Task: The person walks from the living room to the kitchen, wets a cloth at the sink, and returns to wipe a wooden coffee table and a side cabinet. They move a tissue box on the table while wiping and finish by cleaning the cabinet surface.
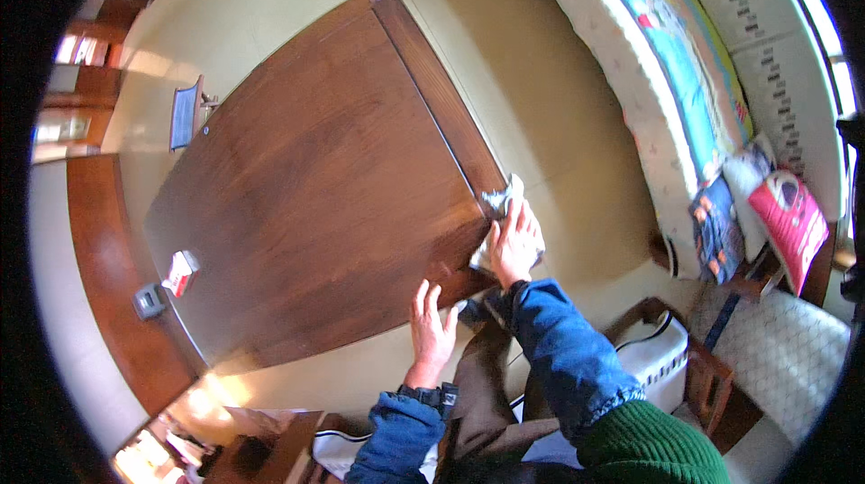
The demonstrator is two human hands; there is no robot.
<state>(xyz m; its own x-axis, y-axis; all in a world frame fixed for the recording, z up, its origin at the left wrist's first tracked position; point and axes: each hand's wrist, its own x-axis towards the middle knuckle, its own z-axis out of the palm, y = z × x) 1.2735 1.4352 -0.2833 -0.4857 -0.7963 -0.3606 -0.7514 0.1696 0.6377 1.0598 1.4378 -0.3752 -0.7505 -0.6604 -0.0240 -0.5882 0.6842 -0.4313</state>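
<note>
A large brown wooden table (317,166) lies before me, its grain showing. At its near right corner, my right hand (517,244) presses on a crumpled white cloth (505,193), which sticks out beyond the fingertips and also shows beneath the palm. My left hand (431,328) is by the table's near edge, fingers spread, with nothing in it. A red and white packet (180,273) lies at the table's far left, close to a small grey device (149,301).
On the right stands a long seat with a patterned cover (628,78) and a pink cushion (791,220). A wooden chair with a white cover (655,362) is at the lower right. A small stool (186,115) stands beyond the table's left edge.
</note>
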